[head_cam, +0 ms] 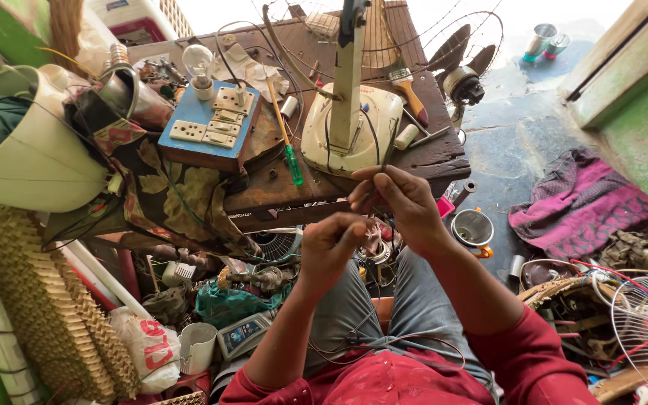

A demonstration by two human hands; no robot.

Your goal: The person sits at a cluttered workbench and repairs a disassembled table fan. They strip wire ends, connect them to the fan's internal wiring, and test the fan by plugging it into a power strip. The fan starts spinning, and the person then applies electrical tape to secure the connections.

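right hand pinching a thin dark wire between fingertips, held above the near edge of the wooden desk. left hand clenched just nearer and to the left, around the same wire it seems. beyond them, a cream fan base on the desk; left of it a green-handled screwdriver and a blue switchboard with a bulb.
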